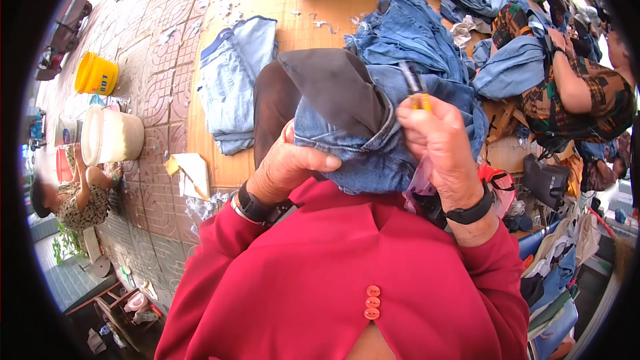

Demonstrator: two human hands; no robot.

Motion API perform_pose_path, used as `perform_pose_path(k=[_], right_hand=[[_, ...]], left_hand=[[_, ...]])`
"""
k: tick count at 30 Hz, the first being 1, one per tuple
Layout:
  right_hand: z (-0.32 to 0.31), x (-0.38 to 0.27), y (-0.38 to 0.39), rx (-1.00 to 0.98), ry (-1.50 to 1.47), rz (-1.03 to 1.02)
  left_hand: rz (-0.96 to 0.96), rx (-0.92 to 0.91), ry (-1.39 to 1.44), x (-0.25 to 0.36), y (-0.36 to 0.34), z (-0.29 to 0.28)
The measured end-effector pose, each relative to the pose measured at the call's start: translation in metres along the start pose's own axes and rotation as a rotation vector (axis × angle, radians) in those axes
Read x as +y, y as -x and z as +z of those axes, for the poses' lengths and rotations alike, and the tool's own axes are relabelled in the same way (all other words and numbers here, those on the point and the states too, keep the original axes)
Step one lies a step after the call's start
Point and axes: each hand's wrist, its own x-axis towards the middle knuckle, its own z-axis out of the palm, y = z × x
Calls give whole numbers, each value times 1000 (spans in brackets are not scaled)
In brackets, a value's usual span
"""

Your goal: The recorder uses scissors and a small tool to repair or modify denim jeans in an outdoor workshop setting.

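On my lap lies a pair of blue jeans (353, 157), bunched up, with dark grey lining or cloth (327, 83) spread above it. My left hand (287, 167) grips the near left edge of the denim, thumb on top. In my right hand (437, 143) are small thread snips (415, 83) with yellow handles and a metal tip pointing away from me. The tip is over the denim at the right; whether it touches the cloth I cannot tell. A strip of thin pinkish plastic (419, 183) hangs below my right hand.
Folded light-blue jeans (230, 87) lie on the wooden board (293, 0) at left, a heap of denim (410, 33) beyond my lap. A co-worker (580, 87) sits at right with denim. A yellow bucket (97, 73) and a white bucket (113, 135) stand at left. Scraps litter the board.
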Motion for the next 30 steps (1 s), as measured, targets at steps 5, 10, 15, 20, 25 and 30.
perform_pose_path(k=[5,10,15,20,25,30], right_hand=[[-10,5,5,8,-90,-158],[-15,6,6,42,-75,-215],[-22,8,12,117,-23,-254],[-29,9,11,120,44,-239],[-23,-5,11,139,478,-455],[28,-27,21,51,1050,-720]], left_hand=[[-44,-5,91,1,-1,-5],[10,37,509,-11,-3,-17],[-36,96,691,-4,-13,-32],[-167,-32,671,-1,-12,-27],[-241,-83,422,5,-20,-17],[-219,-76,335,8,-18,-6]])
